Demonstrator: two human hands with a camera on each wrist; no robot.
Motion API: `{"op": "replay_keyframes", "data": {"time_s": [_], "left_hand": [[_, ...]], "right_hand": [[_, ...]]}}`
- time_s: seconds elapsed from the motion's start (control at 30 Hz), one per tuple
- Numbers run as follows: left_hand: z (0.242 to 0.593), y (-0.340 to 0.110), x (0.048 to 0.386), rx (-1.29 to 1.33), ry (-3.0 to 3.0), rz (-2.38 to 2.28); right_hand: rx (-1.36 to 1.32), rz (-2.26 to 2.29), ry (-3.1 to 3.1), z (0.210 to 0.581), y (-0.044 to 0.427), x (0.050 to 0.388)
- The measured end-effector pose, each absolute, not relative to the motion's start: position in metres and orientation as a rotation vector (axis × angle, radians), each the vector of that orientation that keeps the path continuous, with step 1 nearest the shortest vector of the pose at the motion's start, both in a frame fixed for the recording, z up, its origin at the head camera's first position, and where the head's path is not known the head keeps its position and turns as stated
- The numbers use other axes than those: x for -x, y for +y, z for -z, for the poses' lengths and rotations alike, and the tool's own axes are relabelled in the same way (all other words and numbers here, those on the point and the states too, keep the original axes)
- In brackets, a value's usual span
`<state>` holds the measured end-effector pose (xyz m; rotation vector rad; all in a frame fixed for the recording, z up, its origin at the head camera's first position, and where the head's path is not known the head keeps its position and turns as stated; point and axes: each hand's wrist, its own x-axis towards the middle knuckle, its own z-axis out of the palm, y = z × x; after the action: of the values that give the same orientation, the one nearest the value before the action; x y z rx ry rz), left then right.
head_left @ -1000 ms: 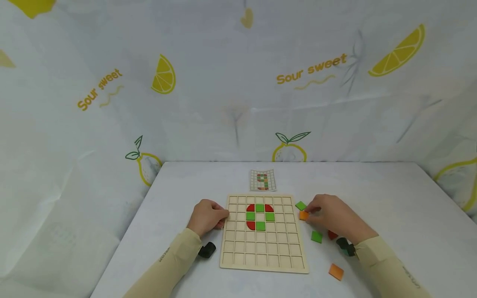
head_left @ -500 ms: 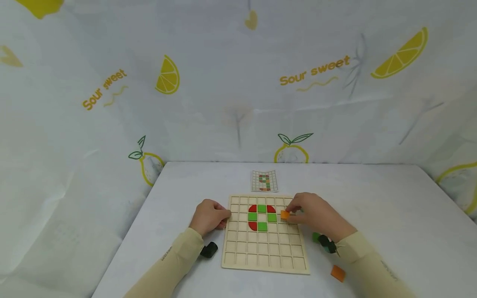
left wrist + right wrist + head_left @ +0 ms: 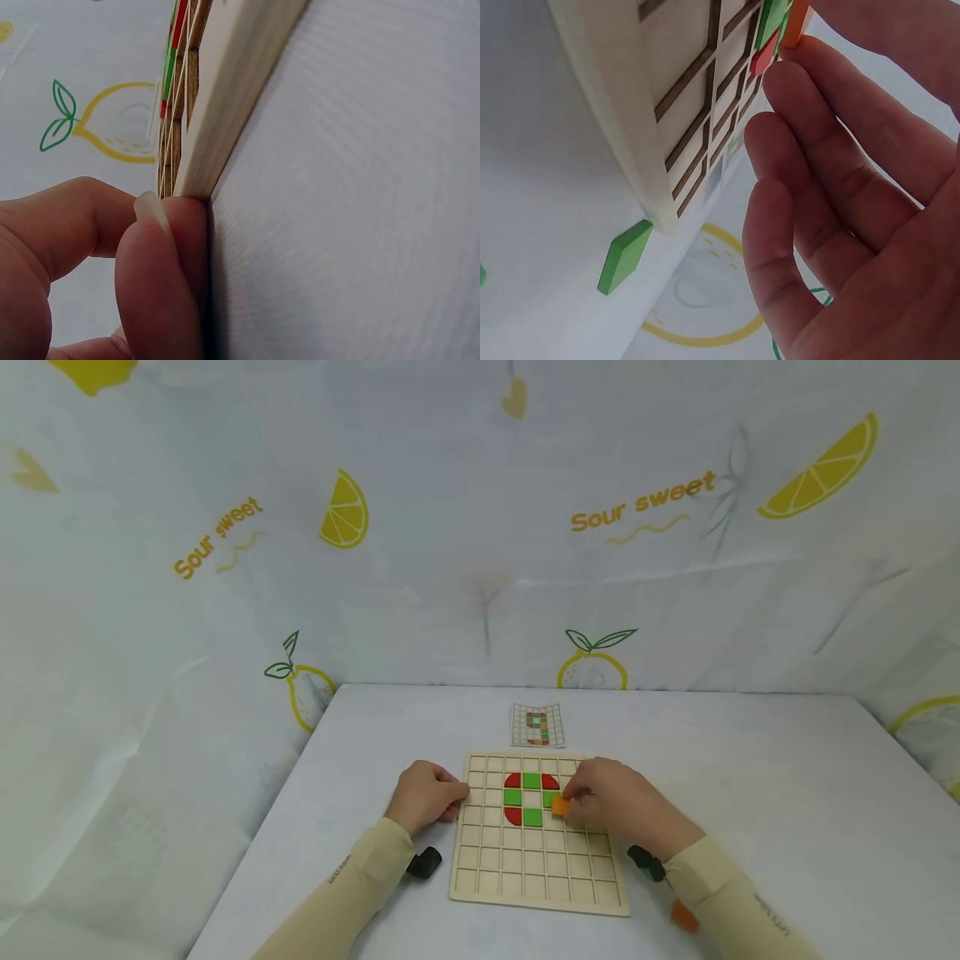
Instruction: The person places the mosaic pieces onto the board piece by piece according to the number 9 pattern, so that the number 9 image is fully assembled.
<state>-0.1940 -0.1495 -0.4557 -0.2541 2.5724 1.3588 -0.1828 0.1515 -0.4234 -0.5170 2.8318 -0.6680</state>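
A square wooden grid board [image 3: 540, 887] lies on the table, with red rounded tiles and green square tiles [image 3: 532, 817] set in a ring on its upper part. My right hand [image 3: 626, 802] pinches an orange square tile [image 3: 561, 807] between thumb and fingertip, just beside the ring's right-hand green tile. In the right wrist view the orange tile [image 3: 798, 21] shows only at the top, partly hidden. At the board's left edge, my left hand [image 3: 426, 795] grips the rim with bent fingers. The left wrist view has the thumb [image 3: 154, 292] close against the board's side [image 3: 225, 105].
Behind the board lies a small printed pattern card [image 3: 537, 727]. Another orange tile [image 3: 684, 917] lies near the right sleeve, partly covered. A green tile [image 3: 625, 257] rests on the table off the board's far right corner. A lemon-printed cloth [image 3: 450, 527] hangs behind.
My right hand has picked the orange tile off the table right of the board and carried it left over the grid, then slightly nearer me. My left hand has stayed at the board's edge.
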Motion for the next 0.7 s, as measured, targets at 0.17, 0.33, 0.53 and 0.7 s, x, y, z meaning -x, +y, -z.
{"op": "replay_keyframes", "data": {"time_s": [0.17,0.33,0.53,0.7], "left_hand": [[0.4559,-0.1496,0.1940,0.247,2.576,-1.358],[0.4566,-0.1495,0.1947,0.239,2.579,-1.357],[0.4577,-0.1496,0.1957,0.241,2.591,-1.337],[0.4566,-0.1496,0.1949,0.231,2.589,-1.344]], "right_hand": [[0.626,0.611,2.867,0.4249,0.1480,0.1778],[0.671,0.570,2.900,0.4268,0.1478,0.1749],[0.682,0.533,2.907,0.4302,0.1458,0.1763],[0.691,0.529,2.900,0.4307,0.1459,0.1758]]}}
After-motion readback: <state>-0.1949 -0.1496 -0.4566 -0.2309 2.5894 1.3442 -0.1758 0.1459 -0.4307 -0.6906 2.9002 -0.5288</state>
